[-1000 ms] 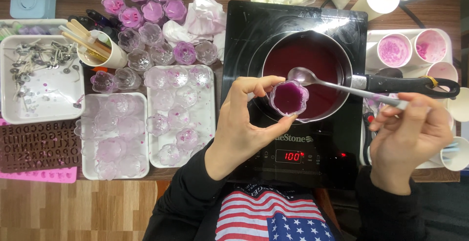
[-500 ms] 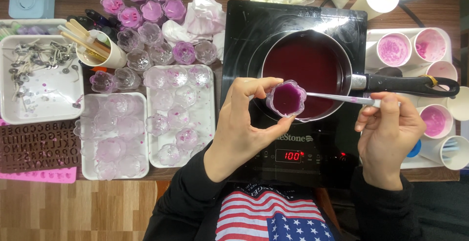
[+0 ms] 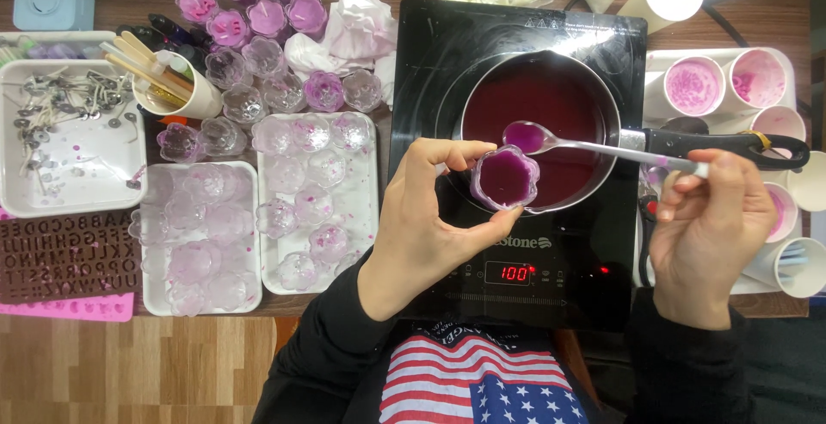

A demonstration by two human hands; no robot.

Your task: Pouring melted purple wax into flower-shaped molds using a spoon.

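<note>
A person in black sleeves is working over a black induction cooktop (image 3: 525,295) on a crowded wooden table. The left hand (image 3: 430,218) is pinching a small flower-shaped clear cup (image 3: 505,177) between thumb and fingertips, holding it at the near rim of a saucepan (image 3: 539,101) of dark purple liquid; the cup is itself filled with the same purple. The right hand (image 3: 710,226) is gripping the handle end of a metal spoon (image 3: 602,149), fingers curled around it, with the spoon's bowl carrying purple liquid just above the cup and over the pan. To the left, two white trays (image 3: 366,218) are holding many clear flower cups, and filled pink ones are standing near the table's far edge. Paper cups (image 3: 695,84) with pink residue are sitting on a tray at the right, beside the pan's black handle.
</note>
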